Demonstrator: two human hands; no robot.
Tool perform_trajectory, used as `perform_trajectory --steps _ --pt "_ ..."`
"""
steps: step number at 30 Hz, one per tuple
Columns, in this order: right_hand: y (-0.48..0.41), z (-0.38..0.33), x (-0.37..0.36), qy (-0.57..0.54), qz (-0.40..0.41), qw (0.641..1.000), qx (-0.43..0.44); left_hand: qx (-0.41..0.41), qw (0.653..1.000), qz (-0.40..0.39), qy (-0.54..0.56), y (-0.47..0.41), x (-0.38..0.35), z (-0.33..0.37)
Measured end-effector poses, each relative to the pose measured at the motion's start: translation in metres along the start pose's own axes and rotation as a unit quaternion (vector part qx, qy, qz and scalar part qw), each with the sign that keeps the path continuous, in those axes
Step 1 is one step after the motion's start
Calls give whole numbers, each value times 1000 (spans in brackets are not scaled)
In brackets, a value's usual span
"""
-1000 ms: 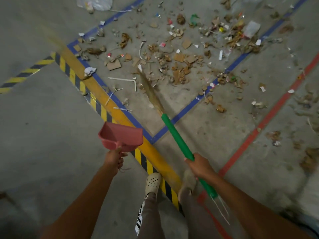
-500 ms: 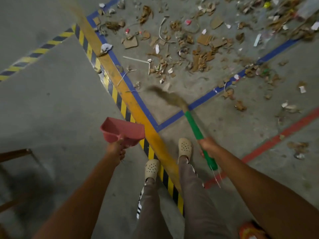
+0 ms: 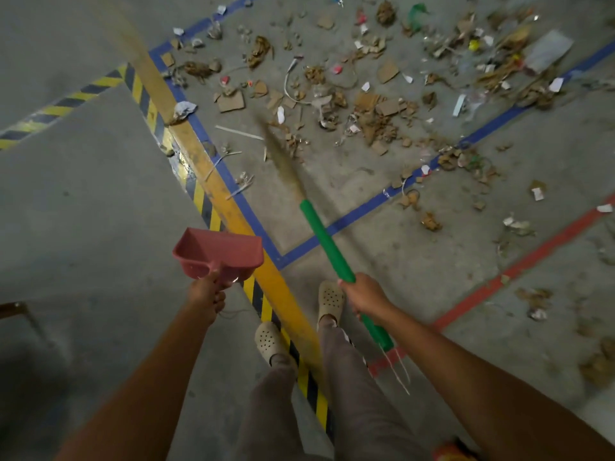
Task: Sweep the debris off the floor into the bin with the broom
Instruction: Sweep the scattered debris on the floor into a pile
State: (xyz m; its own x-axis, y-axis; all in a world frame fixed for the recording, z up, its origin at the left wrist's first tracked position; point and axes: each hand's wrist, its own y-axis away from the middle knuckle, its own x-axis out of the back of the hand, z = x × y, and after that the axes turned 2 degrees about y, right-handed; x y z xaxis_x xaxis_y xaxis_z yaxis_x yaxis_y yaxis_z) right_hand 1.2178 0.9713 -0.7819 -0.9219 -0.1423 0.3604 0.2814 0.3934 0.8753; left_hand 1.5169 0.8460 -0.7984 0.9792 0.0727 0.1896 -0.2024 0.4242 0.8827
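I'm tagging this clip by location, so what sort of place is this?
Probably a warehouse or factory floor: bare grey concrete marked with yellow-and-black hazard stripes and a blue tape line, littered with torn brown cardboard scraps.

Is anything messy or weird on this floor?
Yes. Torn cardboard and paper scraps are scattered over the concrete floor, mostly inside the blue tape line, with some spilled past it toward the red line. The red dustpan in the left hand looks empty; the right hand holds the broom.
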Motion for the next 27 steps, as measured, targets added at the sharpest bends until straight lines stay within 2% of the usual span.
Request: perform_trajectory --steps 3,7,10,14,17,19,23,27 --pt "5 -24 -27 60 -85 994 18 17 999 22 15 0 19 -12" --pt "-16 -48 -48 72 -166 983 -20 44 996 67 33 -10 47 -32" --pt "-40 -55 -44 50 -142 986 -66 48 996 69 41 -21 63 -35" --pt "-62 -60 -32 -65 -36 992 -104 40 997 38 55 -39 79 -24" --pt "-58 -72 -31 -122 50 987 -91 33 997 23 62 -47 92 -12" --pt "-47 -80 -38 -129 80 986 -75 27 997 19 65 -51 103 -4" --pt "-15 -96 -78 -74 69 994 -34 24 998 18 63 -62 131 6" --pt "19 -127 -146 -1 -16 1000 -2 44 996 34 64 -75 164 11"
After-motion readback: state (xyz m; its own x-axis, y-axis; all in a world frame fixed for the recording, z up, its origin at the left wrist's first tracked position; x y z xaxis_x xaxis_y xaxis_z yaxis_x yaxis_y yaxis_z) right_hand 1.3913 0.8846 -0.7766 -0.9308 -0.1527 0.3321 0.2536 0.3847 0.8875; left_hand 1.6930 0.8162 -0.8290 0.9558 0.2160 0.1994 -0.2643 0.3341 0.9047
